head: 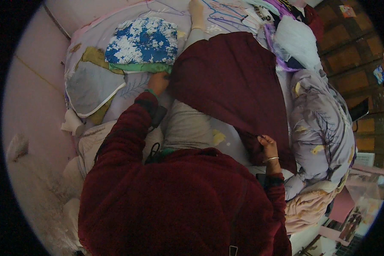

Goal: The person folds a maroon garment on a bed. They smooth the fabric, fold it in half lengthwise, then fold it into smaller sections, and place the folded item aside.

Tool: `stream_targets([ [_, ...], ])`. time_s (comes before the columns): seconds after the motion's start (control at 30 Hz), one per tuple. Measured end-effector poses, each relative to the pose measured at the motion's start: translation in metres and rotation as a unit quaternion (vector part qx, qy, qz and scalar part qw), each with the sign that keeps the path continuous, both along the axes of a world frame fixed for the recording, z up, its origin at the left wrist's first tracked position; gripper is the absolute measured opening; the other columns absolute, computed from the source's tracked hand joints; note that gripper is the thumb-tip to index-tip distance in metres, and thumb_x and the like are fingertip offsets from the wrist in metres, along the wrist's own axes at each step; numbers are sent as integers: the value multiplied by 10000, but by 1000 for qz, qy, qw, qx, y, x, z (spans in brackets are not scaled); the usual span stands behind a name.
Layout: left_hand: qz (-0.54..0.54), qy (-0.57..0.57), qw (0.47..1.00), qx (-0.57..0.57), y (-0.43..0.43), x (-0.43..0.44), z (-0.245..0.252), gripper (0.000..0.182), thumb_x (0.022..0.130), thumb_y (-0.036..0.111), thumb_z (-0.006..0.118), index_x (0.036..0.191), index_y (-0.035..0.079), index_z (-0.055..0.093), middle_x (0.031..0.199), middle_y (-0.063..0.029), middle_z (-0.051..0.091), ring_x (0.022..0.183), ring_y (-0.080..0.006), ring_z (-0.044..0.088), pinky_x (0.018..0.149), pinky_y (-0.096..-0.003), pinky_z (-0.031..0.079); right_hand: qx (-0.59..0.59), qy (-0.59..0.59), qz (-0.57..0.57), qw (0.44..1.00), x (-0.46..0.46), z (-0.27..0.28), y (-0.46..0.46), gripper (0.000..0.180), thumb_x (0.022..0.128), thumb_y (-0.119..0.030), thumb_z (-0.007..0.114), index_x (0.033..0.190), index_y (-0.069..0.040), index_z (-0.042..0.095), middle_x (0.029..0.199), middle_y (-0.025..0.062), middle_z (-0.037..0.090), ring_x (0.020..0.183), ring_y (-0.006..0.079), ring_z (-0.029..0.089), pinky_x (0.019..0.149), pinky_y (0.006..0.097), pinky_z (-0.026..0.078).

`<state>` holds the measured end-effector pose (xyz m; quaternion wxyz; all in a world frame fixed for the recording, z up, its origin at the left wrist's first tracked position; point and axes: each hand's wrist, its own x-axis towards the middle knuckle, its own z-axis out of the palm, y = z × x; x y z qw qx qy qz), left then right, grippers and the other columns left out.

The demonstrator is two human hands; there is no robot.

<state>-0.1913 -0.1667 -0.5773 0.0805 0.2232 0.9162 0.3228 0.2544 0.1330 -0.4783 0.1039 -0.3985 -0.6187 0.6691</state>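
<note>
A dark maroon cloth garment (pixel 227 73) lies spread over my outstretched leg and the bed. My left hand (pixel 159 84) is at its left edge, fingers partly hidden against the cloth. At the garment's lower right edge, my right hand (pixel 268 144) pinches the hem between thumb and fingers. Beyond my left hand lies a folded blue and white patterned cloth (pixel 142 41) on top of a green cloth (pixel 140 67). To the left of these, a grey cloth with white edging (pixel 92 88) rests over an olive cloth (pixel 94 56).
Plastic clothes hangers (pixel 225 22) lie at the bed's far end. On the right are a white plastic bag (pixel 296 41), a bunched grey patterned quilt (pixel 320 128) and a peach blanket (pixel 307 211). A pink wall (pixel 35 70) borders the bed's left side.
</note>
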Motion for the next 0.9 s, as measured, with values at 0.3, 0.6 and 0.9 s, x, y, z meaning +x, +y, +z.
stream_targets([
  [0.3, 24, 105, 986, 127, -37, -33, 39, 272, 842, 89, 488, 1036, -19, 644, 842, -105, 664, 751, -196, 619, 707, -318, 493, 116, 44, 18, 992, 3, 12, 4, 78, 822, -64, 640, 883, -24, 667, 815, -39, 627, 748, 45, 544, 711, 210, 430],
  [0.6, 110, 10, 917, 383, -53, -29, 163, 213, 844, 83, 503, 961, 3, 662, 844, -62, 654, 756, -151, 611, 673, -275, 495, -10, 109, -10, 994, -1, 45, 16, 91, 828, -65, 627, 901, -22, 660, 825, -26, 630, 737, 56, 547, 700, 213, 433],
  [0.9, -31, -63, 857, 511, -42, -32, 181, 275, 872, 91, 439, 1088, 32, 600, 959, -85, 622, 814, -186, 626, 703, -303, 531, 78, 78, 17, 994, 10, 58, 12, 137, 809, -109, 655, 898, -6, 669, 829, -21, 629, 750, 65, 551, 689, 222, 431],
])
